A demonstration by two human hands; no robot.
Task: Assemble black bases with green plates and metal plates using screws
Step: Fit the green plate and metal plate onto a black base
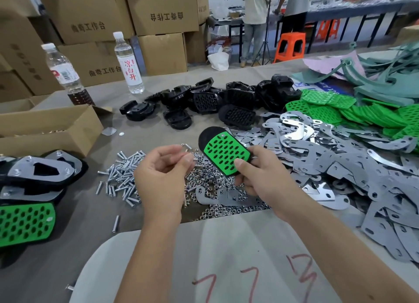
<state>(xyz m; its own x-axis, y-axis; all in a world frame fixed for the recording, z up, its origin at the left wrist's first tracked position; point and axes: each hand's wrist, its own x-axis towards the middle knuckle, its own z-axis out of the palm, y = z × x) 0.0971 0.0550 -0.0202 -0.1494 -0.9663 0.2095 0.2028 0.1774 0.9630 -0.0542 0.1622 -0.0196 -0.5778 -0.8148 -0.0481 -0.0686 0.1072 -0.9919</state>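
Note:
My right hand (258, 175) grips a black base with a green perforated plate (224, 154) on top, held tilted above the table. A screw head shows at the plate's upper corner. My left hand (163, 166) is just left of it and pinches a small screw (189, 158) between thumb and fingers. Below my hands lie a pile of screws (123, 173) and a spread of nuts (210, 182). Loose black bases (204, 100) lie further back, green plates (335, 112) at the right, and grey metal plates (328, 162) cover the right side.
Finished assemblies (29, 200) are stacked at the left edge. An open cardboard box (49, 125) and two water bottles (128, 62) stand at back left. Stacked cartons rise behind the table. Two people stand at a far bench beside an orange stool (290, 46).

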